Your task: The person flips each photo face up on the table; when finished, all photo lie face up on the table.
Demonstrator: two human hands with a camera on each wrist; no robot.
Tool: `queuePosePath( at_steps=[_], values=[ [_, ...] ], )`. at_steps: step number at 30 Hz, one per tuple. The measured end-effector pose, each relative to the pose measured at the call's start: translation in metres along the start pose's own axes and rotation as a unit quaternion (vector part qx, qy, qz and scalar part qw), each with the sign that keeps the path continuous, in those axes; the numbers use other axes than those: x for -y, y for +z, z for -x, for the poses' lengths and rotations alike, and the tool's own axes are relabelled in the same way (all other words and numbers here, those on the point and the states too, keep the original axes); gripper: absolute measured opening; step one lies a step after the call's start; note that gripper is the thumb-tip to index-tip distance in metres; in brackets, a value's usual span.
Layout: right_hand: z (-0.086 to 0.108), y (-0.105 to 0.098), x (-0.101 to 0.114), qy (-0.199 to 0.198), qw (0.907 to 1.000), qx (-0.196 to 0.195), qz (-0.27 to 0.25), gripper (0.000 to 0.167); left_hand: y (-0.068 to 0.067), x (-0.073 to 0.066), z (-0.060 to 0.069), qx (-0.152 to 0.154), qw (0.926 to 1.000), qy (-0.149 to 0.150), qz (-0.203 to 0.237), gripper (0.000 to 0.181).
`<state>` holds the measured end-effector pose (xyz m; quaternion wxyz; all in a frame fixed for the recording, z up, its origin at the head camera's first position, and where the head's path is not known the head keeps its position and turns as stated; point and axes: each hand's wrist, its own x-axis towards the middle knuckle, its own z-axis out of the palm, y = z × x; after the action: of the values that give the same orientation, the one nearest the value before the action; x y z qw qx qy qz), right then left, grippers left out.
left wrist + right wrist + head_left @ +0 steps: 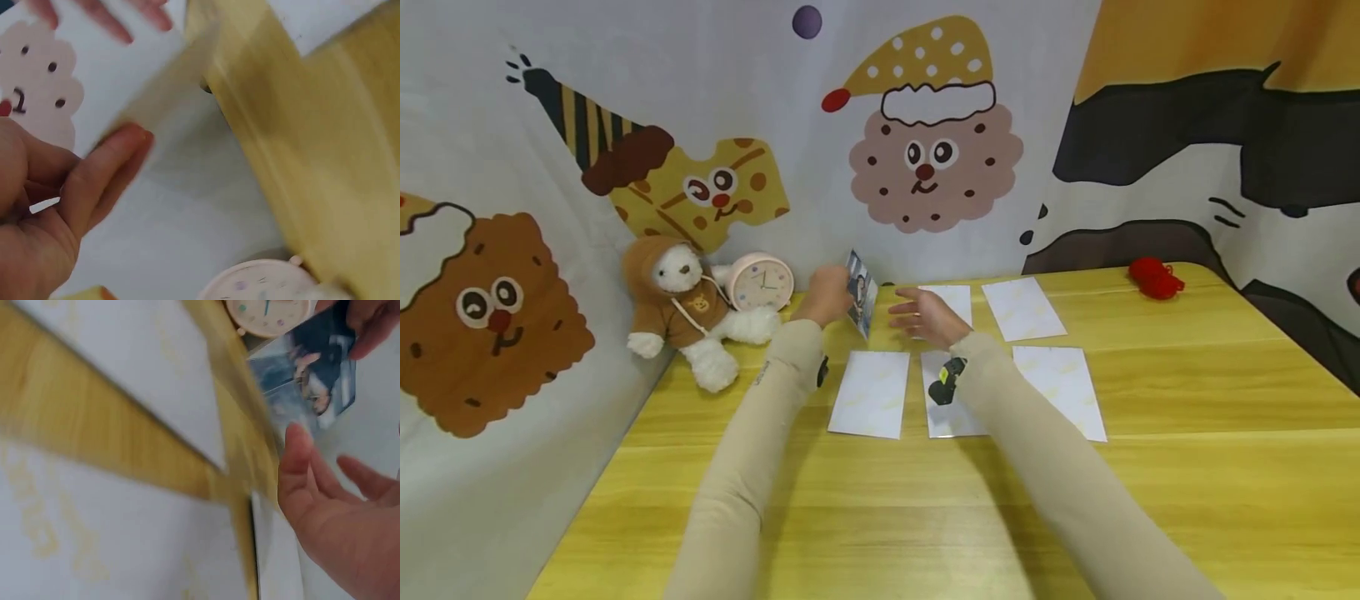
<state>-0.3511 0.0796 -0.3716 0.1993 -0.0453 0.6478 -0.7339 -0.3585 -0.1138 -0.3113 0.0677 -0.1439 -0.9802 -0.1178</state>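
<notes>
My left hand (825, 296) pinches a photo print (861, 296) by its edge and holds it upright, tilted, above the far part of the table. The right wrist view catches the dark picture side of the print (306, 369), with a figure on it. Just to its right, my right hand (931, 318) has its fingers spread and relaxed, apart from the print and holding nothing. Below lie several white cards in two rows, including a front left card (868, 393), a front right card (1060, 387) and a back right card (1022, 308). My right hand and wrist partly cover two others.
A teddy bear (688, 308) in a brown hoodie sits at the table's left edge, beside a round pink clock (762, 282). Red yarn (1155, 277) lies at the back right. A printed cloth (820, 192) hangs behind the wooden table (880, 517).
</notes>
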Motion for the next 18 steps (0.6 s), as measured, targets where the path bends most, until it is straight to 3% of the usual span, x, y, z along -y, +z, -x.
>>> queuePosePath(
  at_steps=[2, 4, 7, 9, 11, 15, 18],
  values=[
    [0.0, 0.0, -0.002, 0.002, 0.9995, -0.022, 0.021, 0.058, 0.0, 0.007, 0.003, -0.007, 0.9985, -0.016, 0.052, 0.037],
    [0.001, -0.002, -0.004, -0.011, 0.9985, -0.036, 0.04, 0.062, 0.004, 0.013, 0.006, -0.012, 0.9893, -0.039, 0.14, 0.047],
    [0.002, -0.005, -0.007, -0.045, 0.9955, -0.042, 0.072, 0.069, 0.015, 0.019, 0.008, -0.017, 0.9616, -0.074, 0.264, 0.053],
    [0.002, -0.005, -0.008, -0.068, 0.9935, -0.042, 0.081, 0.071, 0.023, 0.021, 0.009, -0.024, 0.9412, -0.097, 0.323, 0.054],
    [0.0, -0.005, -0.008, -0.085, 0.9921, -0.046, 0.079, 0.071, 0.029, 0.022, 0.01, -0.033, 0.9308, -0.108, 0.347, 0.053],
    [-0.006, -0.002, -0.006, -0.102, 0.9892, -0.073, 0.076, 0.065, 0.036, 0.021, 0.012, -0.041, 0.923, -0.114, 0.365, 0.05],
    [-0.01, -0.001, -0.006, -0.109, 0.9826, -0.098, 0.114, 0.063, 0.038, 0.02, 0.011, -0.028, 0.9131, -0.116, 0.39, 0.049]
  ],
)
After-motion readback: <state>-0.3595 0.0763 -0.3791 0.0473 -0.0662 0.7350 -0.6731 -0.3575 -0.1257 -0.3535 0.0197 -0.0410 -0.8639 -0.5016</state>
